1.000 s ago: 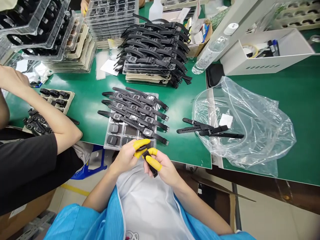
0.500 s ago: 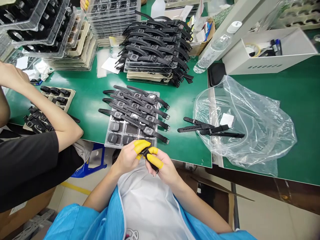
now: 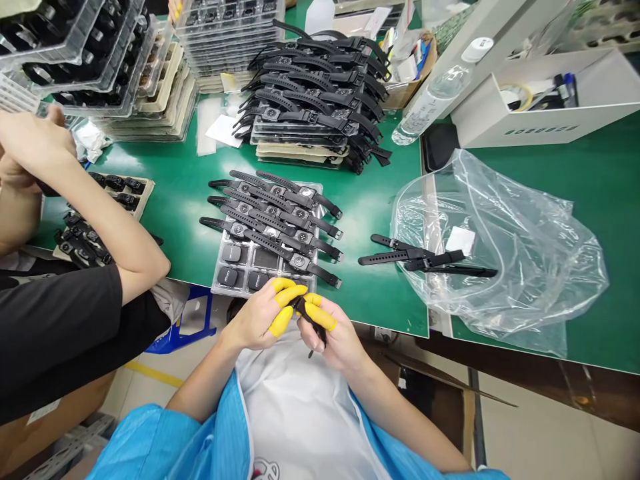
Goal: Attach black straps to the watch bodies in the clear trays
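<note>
The grip of the right hand (image 3: pixel 343 338) is closed on a black strap (image 3: pixel 312 320), which is pinched between thumb and fingers fitted with yellow finger covers (image 3: pixel 323 317). The grip of the left hand (image 3: pixel 257 321) is placed at the strap's upper end, which is touched by a covered fingertip; whether this end is also clamped cannot be told, as the contact is partly hidden. The strap is held with its long axis diagonal: the upper end is directed toward the left fingertips, the lower end down and right toward the right palm. The strap is positioned between both hands, off the near edge of the table (image 3: pixel 185 200) and near the tray (image 3: pixel 219 268), on which watches (image 3: pixel 300 263) are laid in slanted rows.
</note>
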The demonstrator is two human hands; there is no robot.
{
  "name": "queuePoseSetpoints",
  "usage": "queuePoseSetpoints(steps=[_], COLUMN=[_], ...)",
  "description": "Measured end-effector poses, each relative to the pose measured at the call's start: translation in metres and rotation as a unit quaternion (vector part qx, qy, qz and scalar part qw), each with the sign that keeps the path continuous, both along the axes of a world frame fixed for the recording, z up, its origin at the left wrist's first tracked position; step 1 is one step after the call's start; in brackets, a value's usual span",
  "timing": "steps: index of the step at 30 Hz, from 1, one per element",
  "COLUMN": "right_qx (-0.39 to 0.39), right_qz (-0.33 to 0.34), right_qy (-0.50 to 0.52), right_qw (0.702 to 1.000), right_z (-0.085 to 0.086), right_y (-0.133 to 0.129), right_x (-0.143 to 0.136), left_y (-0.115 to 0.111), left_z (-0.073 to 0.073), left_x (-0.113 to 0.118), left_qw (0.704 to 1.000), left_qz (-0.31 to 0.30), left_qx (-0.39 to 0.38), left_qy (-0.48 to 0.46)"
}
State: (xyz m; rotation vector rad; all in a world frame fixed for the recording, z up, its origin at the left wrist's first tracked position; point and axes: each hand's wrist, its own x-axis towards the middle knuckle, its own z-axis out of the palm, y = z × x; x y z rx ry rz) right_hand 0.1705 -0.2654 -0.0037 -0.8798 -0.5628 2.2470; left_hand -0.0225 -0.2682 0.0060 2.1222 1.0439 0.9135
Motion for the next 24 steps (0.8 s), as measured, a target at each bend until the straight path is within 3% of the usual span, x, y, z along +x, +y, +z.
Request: queuePoseSetpoints(steps=[5, 16, 24], right_qx=[-0.017, -0.011, 0.008], right_qz=[0.009, 0.002, 0.036], right_qy=[0.004, -0.014, -0.063], right_qw=[1.0, 1.0, 0.997], right_z=[-0.003, -0.011, -0.013], right_y=[-0.001, -0.008, -0.01], right_x=[0.0, 0.004, 0.007], left_y=[0.001, -0.002, -0.005], left_z=[0.003, 0.002, 0.006], left_x=[0.0, 0.004, 0.002], left_qw=[0.998, 0.994, 0.987], left_qz=[0.014, 0.0, -0.002], left_qx=[0.013, -0.014, -0.033], left_qy=[0.065, 0.105, 0.158])
